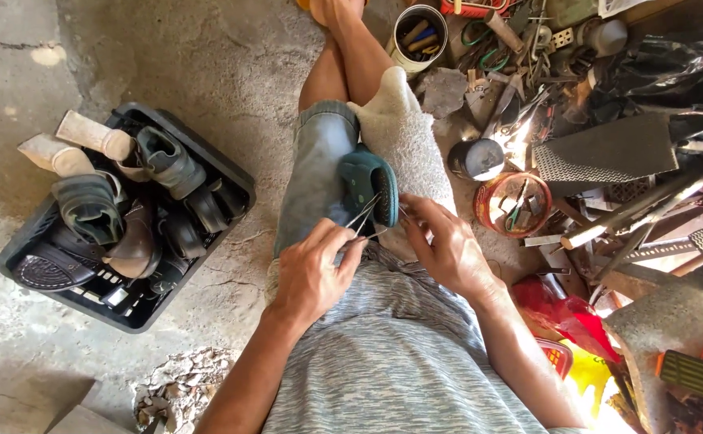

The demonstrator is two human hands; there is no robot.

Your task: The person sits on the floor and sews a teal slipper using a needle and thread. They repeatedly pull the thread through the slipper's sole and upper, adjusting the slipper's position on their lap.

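Two hands [311,269], one tweezers [361,215], one shoe [370,183]

At about four o'clock from my lap a crumpled red plastic bag [556,309] lies on the floor, with a yellow and red printed packet [580,371] just below it. At one o'clock stands a white cylindrical can [418,38], open-topped; I see no signs or screens.

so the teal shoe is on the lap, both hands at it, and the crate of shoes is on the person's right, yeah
Not quite: the head view shows the crate of shoes on the person's left. The rest holds: the teal shoe lies on the lap with the left hand and right hand at it.
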